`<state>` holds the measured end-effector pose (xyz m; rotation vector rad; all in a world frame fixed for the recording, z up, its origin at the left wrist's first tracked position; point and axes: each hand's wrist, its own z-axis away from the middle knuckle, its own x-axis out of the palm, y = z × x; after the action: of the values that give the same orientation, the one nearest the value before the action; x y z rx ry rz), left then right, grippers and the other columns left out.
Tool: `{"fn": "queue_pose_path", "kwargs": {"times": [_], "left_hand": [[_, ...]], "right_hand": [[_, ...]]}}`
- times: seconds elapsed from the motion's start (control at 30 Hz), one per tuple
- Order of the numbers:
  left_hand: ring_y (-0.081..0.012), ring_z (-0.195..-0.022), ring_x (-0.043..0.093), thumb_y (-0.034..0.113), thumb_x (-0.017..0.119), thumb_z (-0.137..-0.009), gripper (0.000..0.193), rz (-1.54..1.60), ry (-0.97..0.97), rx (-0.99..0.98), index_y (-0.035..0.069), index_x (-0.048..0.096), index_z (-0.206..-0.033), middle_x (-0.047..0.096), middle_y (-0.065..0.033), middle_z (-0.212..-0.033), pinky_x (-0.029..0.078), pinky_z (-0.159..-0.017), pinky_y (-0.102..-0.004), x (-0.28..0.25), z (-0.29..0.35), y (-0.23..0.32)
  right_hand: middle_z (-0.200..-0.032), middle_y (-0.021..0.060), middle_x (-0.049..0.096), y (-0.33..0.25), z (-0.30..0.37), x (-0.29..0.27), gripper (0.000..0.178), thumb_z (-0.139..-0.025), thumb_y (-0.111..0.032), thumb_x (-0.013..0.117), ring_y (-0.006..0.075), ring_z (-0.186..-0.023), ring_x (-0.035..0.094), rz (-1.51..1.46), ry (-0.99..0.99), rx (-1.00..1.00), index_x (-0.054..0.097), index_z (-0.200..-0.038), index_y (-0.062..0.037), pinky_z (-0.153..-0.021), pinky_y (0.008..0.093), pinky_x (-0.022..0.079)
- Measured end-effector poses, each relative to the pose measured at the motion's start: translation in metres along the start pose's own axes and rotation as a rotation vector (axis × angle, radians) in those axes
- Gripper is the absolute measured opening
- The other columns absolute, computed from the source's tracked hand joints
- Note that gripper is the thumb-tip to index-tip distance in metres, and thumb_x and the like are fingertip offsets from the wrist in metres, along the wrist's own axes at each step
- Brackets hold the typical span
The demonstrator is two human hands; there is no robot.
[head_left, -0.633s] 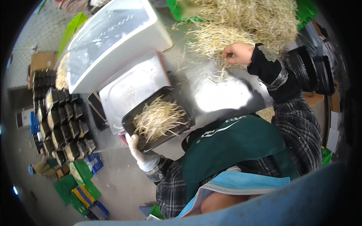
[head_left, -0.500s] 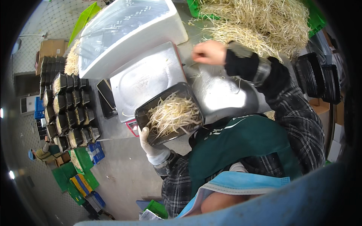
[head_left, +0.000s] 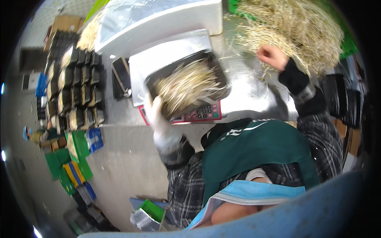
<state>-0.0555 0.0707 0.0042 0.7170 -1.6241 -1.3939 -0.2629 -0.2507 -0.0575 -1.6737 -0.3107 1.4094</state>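
My left hand, in a white glove, grips the near left rim of a black plastic tray. A pile of pale bean sprouts lies in that tray, slightly blurred. The tray is over the metal plate of a weighing scale, whose red-edged keypad shows along the near side. I cannot tell whether the tray touches the plate. My bare right hand is closed at the near edge of a large heap of bean sprouts; what its fingers hold, if anything, is hidden.
A white foam box with clear film stands behind the scale. Two phone-like dark devices lie left of it. Stacked filled trays fill the table's left end; empty black trays stand at right. Green crates sit beyond.
My left hand has brought the tray up and away from me over the scale, uncovering the keypad. My right hand has moved right to the sprout heap. The whole view has shifted somewhat.
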Motion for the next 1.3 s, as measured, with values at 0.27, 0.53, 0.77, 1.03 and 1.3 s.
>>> {"fn": "queue_pose_path", "kwargs": {"times": [0.27,0.53,0.77,1.03,1.3], "left_hand": [[-0.0097,-0.069,0.052,0.016,0.056,-0.083,0.017,-0.578,0.364,0.139,0.000,0.057,-0.089,0.059,-0.0044,-0.078,0.043,-0.064,-0.0231,-0.062,-0.038,-0.015],[-0.0338,-0.079,0.058,0.025,0.053,-0.080,0.027,-1.495,0.212,0.150,0.002,0.050,-0.095,0.059,-0.0194,-0.085,0.045,-0.071,-0.0408,-0.026,-0.055,-0.011],[-0.0263,-0.077,0.056,0.024,0.055,-0.080,0.027,-1.327,0.344,0.209,0.000,0.052,-0.092,0.057,-0.0167,-0.088,0.045,-0.072,-0.0365,-0.077,-0.062,-0.020],[-0.0364,-0.081,0.058,0.037,0.042,-0.087,0.041,-1.657,0.238,-0.037,-0.003,0.049,-0.095,0.059,-0.0246,-0.085,0.043,-0.071,-0.0399,-0.066,-0.065,-0.034],[-0.0102,-0.063,0.048,0.009,0.049,-0.083,0.023,-0.695,0.334,0.062,0.002,0.052,-0.104,0.048,-0.0020,-0.068,0.042,-0.056,-0.0227,-0.065,-0.044,-0.024]], "right_hand": [[-0.071,-0.0041,0.048,0.084,0.142,0.012,0.014,-0.078,-0.008,0.058,0.0036,-0.063,0.044,-0.262,-0.001,0.398,0.055,-0.089,-0.0020,-0.058,0.0187,0.039],[-0.071,0.0092,0.058,0.063,0.170,0.050,0.029,-0.072,-0.023,0.060,0.0216,-0.065,0.058,-0.019,0.112,0.413,0.055,-0.095,-0.0055,-0.060,0.0320,0.046],[-0.068,0.0064,0.058,0.068,0.169,0.022,0.029,-0.073,-0.024,0.060,0.0217,-0.064,0.058,-0.029,0.139,0.355,0.055,-0.096,-0.0053,-0.059,0.0316,0.045],[-0.086,0.0123,0.059,0.048,0.137,0.034,0.028,-0.076,-0.028,0.053,0.0298,-0.083,0.057,0.140,0.177,0.417,0.053,-0.094,-0.0055,-0.072,0.0381,0.045],[-0.059,0.0051,0.055,0.080,0.131,0.036,0.012,-0.069,-0.019,0.059,0.0161,-0.057,0.054,-0.215,0.273,0.340,0.055,-0.070,-0.0076,-0.054,0.0306,0.043]]}}
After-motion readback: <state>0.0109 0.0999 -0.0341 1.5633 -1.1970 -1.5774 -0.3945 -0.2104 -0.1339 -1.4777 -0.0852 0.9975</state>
